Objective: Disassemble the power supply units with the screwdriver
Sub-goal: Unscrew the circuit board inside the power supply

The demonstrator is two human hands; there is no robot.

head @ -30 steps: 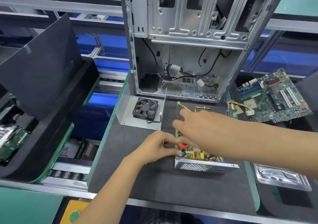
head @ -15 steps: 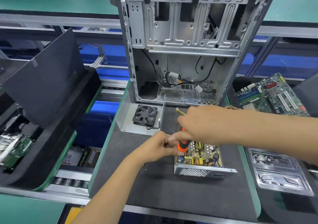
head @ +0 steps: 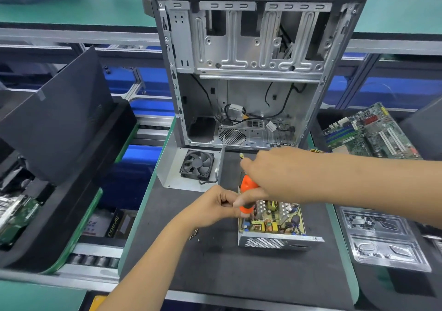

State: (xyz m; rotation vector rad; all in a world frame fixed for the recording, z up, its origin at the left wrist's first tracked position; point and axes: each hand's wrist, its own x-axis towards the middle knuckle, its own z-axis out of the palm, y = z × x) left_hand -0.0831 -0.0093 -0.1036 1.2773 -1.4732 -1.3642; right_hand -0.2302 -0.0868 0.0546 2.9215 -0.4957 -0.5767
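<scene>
The left hand (head: 216,209), fingers curled and pinching at the near-left corner of the opened power supply unit (head: 275,224), steadies the work while the right hand (head: 270,179) wraps an orange-handled screwdriver (head: 247,197) held upright over the exposed circuit board, likely to bear straight down on a mounting screw (the tip is hidden). Loose screws (head: 194,235) lie just left on the dark tabletop (head: 215,267). Beyond, the detached fan cover (head: 191,166) rests before the gutted computer case (head: 248,71).

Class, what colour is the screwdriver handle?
Orange, clearest in the head view: screwdriver held by the right hand.
</scene>
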